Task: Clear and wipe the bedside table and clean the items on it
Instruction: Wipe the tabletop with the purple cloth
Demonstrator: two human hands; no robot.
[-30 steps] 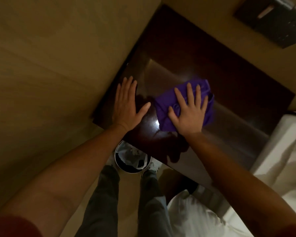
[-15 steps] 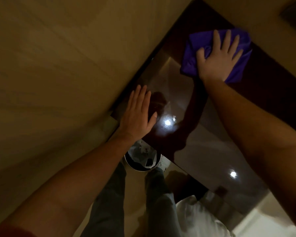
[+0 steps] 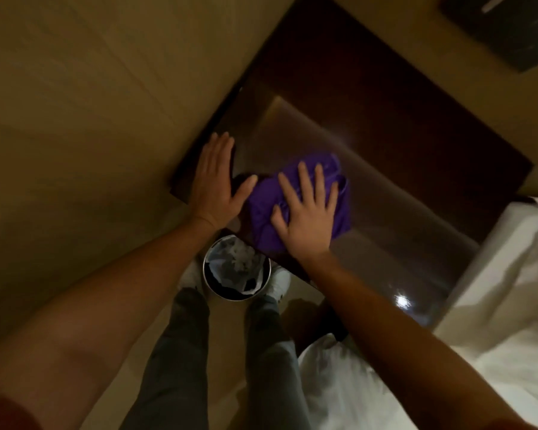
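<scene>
The purple cloth [image 3: 295, 209] lies bunched under my right hand [image 3: 306, 220], near the front left corner of the dark, glossy bedside table [image 3: 370, 125]. My right fingers [image 3: 305, 181] are spread wide and flat over it, palm down, pressing rather than gripping; cloth shows beyond my fingertips, to the right of my little finger and below my thumb, where its lower edge reaches the table's front edge. My left hand [image 3: 215, 184] lies flat on the tabletop just beside the cloth, fingers together and pointing away from me, holding nothing; its thumb is stretched out so the tip touches or nearly touches the cloth's left edge, I cannot tell which. Below my left wrist, on the floor just in front of the table, stands a round metal waste bin [image 3: 235, 268] with a plastic liner, between my two white shoes. To the right of my right forearm lies white bedding [image 3: 494, 290], against the table's side.
</scene>
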